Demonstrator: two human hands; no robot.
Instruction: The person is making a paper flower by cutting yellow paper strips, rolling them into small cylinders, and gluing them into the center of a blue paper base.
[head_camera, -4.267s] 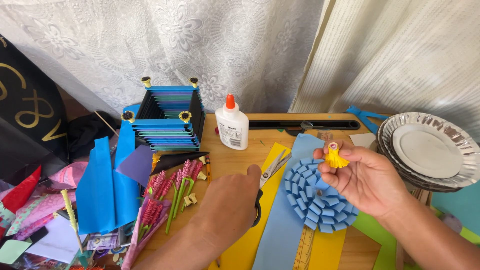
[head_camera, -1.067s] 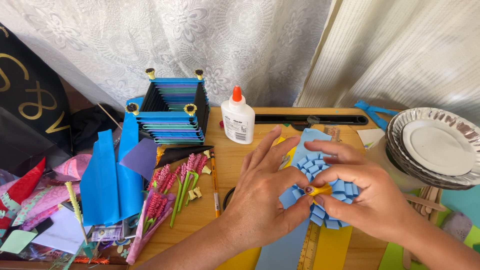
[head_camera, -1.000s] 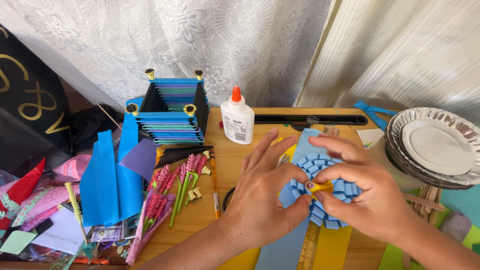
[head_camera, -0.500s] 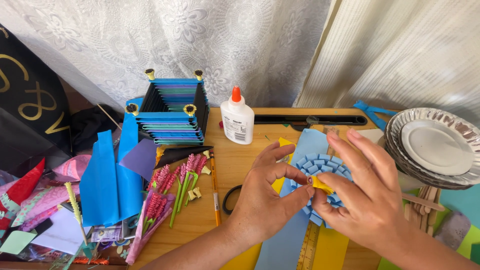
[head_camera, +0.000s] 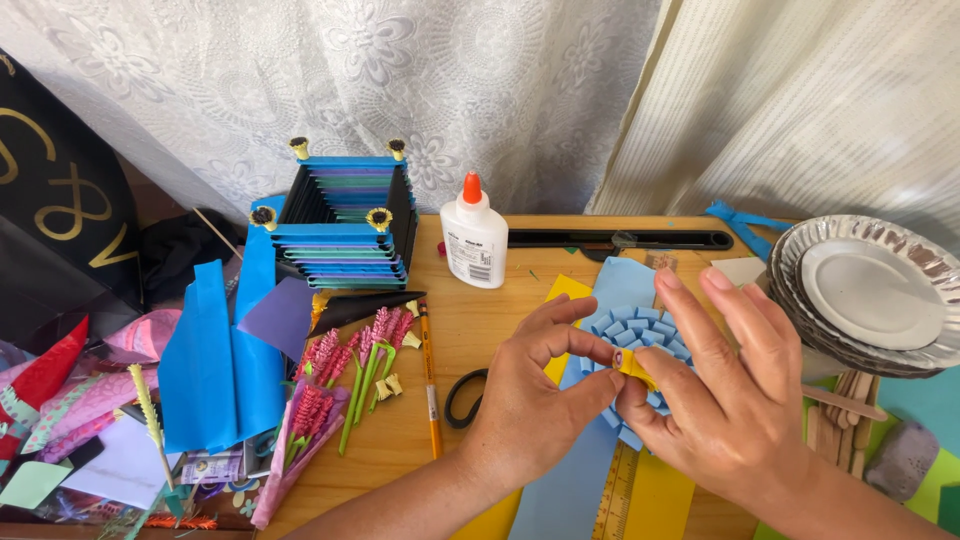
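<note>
From the head camera, both hands meet over a blue paper flower (head_camera: 640, 335) lying on a blue sheet (head_camera: 575, 470) near the middle of the wooden table (head_camera: 470, 340). The left hand (head_camera: 530, 400) comes in from seven o'clock, its fingers curled and its thumb and forefinger closed on a small yellow rolled piece (head_camera: 632, 364) at the flower's centre. The right hand (head_camera: 725, 400) enters from five o'clock; its thumb presses the same yellow piece from the other side, while its remaining fingers stretch out flat and together toward twelve o'clock, covering the flower's right half.

At nine o'clock from the left hand, black scissor handles (head_camera: 465, 395) lie just beside the wrist, with a yellow pencil (head_camera: 430, 385) alongside. Farther toward nine o'clock lie pink and green paper sprigs (head_camera: 345, 385) and folded blue paper (head_camera: 215, 365). At eleven o'clock stands a square box of stacked blue and black paper strips (head_camera: 345, 225); a white glue bottle with an orange cap (head_camera: 474, 240) stands upright at twelve o'clock. At two o'clock from the right hand sits a stack of silver paper plates (head_camera: 880, 300). A wooden ruler (head_camera: 620, 490) lies at six o'clock under the wrists.
</note>
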